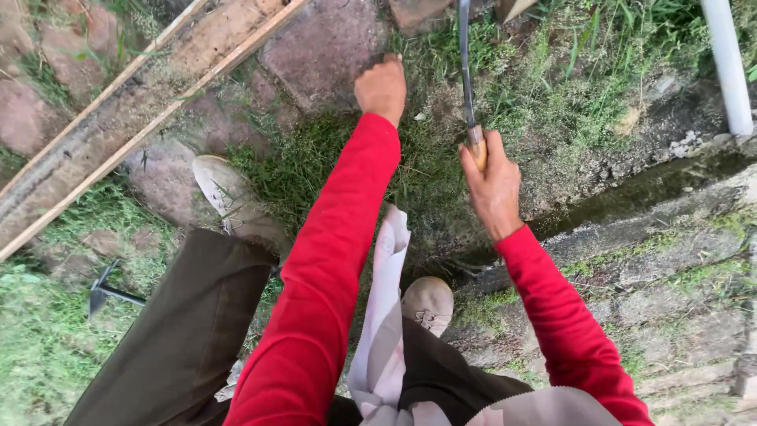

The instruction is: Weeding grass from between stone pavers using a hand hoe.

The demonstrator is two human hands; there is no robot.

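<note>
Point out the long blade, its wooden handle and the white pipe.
long blade (465,63), head view, mid-length of the metal.
wooden handle (476,144), head view, top end above the right hand's grip.
white pipe (729,67), head view, middle of the tube.

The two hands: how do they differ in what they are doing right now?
The right hand grips the wooden handle of a long-bladed cutting tool, blade pointing away from the person; the left hand holds no tool and reaches down to the grass by the paving stones. The left arm stretches farther out; the right stays bent, nearer the body. Both wear red sleeves.
</note>
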